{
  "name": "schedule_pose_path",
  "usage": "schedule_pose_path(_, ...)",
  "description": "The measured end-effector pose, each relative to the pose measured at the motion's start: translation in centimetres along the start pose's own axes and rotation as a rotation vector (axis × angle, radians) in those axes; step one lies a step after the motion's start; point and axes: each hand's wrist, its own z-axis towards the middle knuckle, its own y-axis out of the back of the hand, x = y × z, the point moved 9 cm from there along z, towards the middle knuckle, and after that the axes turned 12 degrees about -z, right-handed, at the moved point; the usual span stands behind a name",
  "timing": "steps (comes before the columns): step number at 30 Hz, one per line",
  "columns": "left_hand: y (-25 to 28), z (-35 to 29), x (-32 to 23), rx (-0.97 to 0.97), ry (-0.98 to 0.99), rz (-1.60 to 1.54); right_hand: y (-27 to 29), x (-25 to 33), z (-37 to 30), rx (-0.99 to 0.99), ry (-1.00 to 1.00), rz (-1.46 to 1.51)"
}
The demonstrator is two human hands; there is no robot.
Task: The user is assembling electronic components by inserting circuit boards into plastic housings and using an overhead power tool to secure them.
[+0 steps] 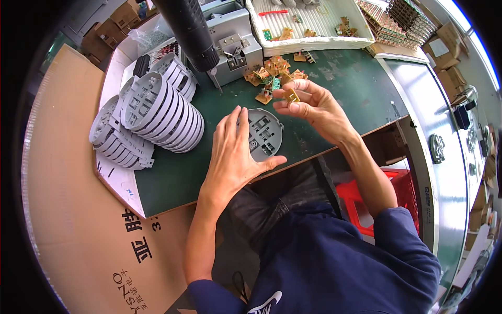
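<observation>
A round grey plastic housing point(267, 132) with cut-outs and molded ribs lies on the green tabletop in front of me. My left hand point(234, 152) spans it, fingers along its upper left side and thumb by its lower edge; the palm hides part of the housing. To the right and above it, my right hand point(314, 107) pinches a small tan circuit board point(291, 96) between thumb and fingers. Just beyond that hand is a loose pile of similar small circuit boards point(277, 65), one with a green part.
Stacks of grey housings point(164, 112) stand at the left. A black electric screwdriver point(193, 36) hangs beside a grey metal machine point(238, 49). A white foam tray point(319, 44) holds more boards and a red tool. The table's front edge runs close to my lap.
</observation>
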Motion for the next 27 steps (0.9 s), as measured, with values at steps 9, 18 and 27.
schedule_pose_path(9, 2.7, -1.0, 0.4, -0.178, 0.002, -0.449, 0.7, -0.4, -0.9, -0.012, 0.053, -0.081)
schedule_pose_path(18, 0.3, -1.8, 1.0, -0.097, 0.051, -2.56, -0.7, 0.1, -0.9, -0.048, 0.095, -0.165)
schedule_pose_path(27, -0.6, -2.2, 2.3, -0.082, 0.039, -2.536, -1.2, -1.1, -1.4, -0.069, -0.016, -0.23)
